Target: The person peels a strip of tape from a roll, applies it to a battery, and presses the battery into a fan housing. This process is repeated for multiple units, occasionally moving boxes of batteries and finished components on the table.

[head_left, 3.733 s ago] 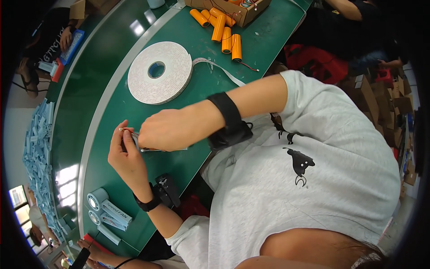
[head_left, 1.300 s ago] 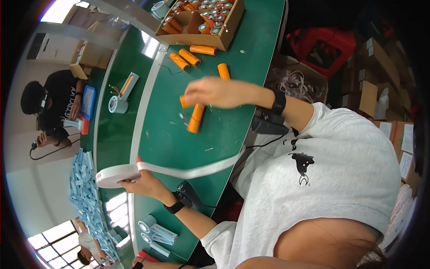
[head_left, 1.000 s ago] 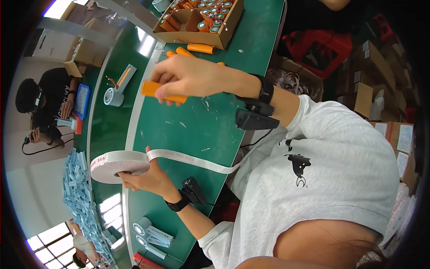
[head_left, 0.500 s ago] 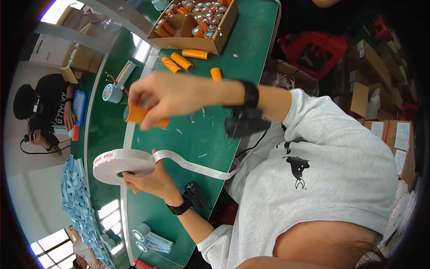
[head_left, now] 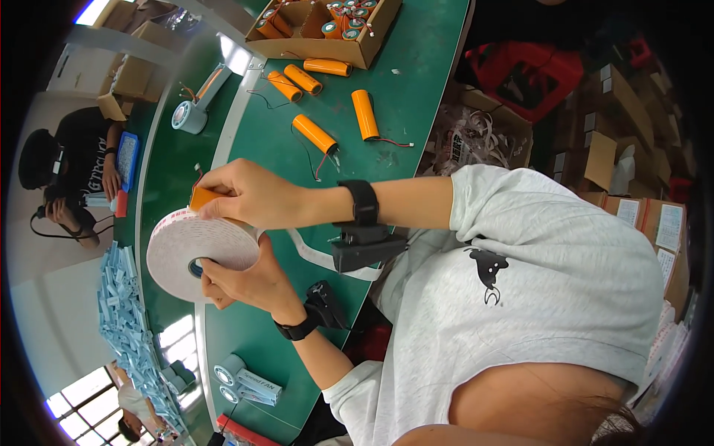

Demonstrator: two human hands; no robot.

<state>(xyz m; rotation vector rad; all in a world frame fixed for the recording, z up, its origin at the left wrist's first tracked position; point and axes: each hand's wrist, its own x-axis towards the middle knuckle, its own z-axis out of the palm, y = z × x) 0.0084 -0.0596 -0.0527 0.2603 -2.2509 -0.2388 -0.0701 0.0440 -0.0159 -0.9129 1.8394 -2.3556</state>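
A large roll of white double-sided tape point(head_left: 171, 256) is tilted over the green table, with my left hand point(head_left: 256, 286) closed on it, fingers at its core and thumb by its rim. Between the fingers of my right hand point(head_left: 256, 195) is an orange cylindrical battery point(head_left: 200, 198), mostly covered by the hand. The battery lies against the roll's upper edge. From the roll a loose white tape strip point(head_left: 316, 255) trails behind my right wrist toward my body. Two more wired batteries lie apart on the table, one battery point(head_left: 314, 134) being nearer my right hand than the other point(head_left: 364, 115).
Several batteries point(head_left: 303, 79) lie before a cardboard box point(head_left: 361, 52) holding more. A black device point(head_left: 326, 305) sits beside my left wrist. Light-blue fans point(head_left: 249, 383) and a fan with wires point(head_left: 192, 111) are on the table. A co-worker point(head_left: 82, 163) is at left; a red stool point(head_left: 524, 74) at upper right.
My right hand has come down from above the table to the roll, bringing the battery against its edge. The roll has tilted to show more of its side face.
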